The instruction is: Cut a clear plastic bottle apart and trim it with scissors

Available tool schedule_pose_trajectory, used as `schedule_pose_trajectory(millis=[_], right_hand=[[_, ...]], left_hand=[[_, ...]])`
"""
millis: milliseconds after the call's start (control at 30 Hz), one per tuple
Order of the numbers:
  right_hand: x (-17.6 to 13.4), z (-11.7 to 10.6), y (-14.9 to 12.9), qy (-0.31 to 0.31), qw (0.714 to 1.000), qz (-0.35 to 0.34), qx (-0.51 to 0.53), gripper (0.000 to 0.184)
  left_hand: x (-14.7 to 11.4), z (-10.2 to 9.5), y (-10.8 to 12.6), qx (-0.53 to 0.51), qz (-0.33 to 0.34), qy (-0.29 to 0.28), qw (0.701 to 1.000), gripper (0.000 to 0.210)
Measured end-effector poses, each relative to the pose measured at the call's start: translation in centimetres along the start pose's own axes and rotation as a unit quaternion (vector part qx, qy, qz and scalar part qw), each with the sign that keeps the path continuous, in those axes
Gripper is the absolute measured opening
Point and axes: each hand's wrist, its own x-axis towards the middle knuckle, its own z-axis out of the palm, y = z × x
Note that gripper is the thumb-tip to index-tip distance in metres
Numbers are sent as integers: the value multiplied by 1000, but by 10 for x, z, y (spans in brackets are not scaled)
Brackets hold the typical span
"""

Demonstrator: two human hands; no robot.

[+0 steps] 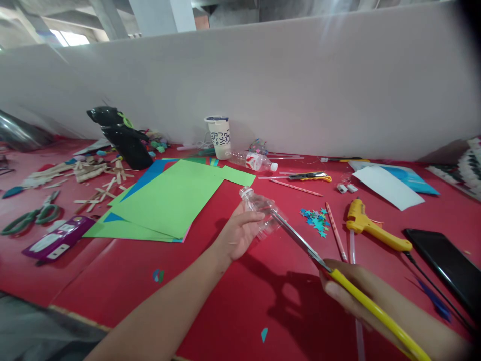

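Note:
My left hand (244,228) is closed around a clear plastic bottle (263,205), its neck tilted up and to the left. The bottle's lower end looks cut and ragged, though glare blurs it. My right hand (345,281) grips a pair of yellow-handled scissors (300,238), seen nearly edge-on. Their long metal blades point up and left, and the tips are at the bottle's side wall. Whether the blades bite into the plastic I cannot tell. Part of the right hand's fingers is hidden behind the handle.
Green paper sheets (169,195) lie left of the bottle. Star sequins (315,219), a yellow glue gun (376,228) with its cable and a phone (447,265) are on the right. Behind stand a white cup (220,140), a lying bottle (255,161) and a black flask (126,143).

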Motion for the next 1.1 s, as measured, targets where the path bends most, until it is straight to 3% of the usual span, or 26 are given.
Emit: schedule_pose_trajectory(millis=[233, 433, 667, 800, 933, 1100], right_hand=[[2, 8, 9, -41, 998, 18, 50, 54], [1, 9, 6, 8, 999, 36, 22, 68], [-2, 10, 3, 9, 995, 92, 49, 59], [-3, 9, -6, -15, 988, 124, 96, 55], [1, 7, -2, -48, 992, 69, 93, 51], [8, 10, 17, -87, 995, -34, 42, 53]], left_hand=[[1, 0, 0, 5, -2, -1, 1000, 42], [3, -2, -3, 46, 24, 0, 999, 33], [4, 2, -5, 108, 48, 17, 993, 32], [4, -1, -4, 90, 56, 18, 994, 28], [4, -1, -4, 79, 63, 20, 995, 24], [7, 2, -6, 117, 92, 71, 986, 22]])
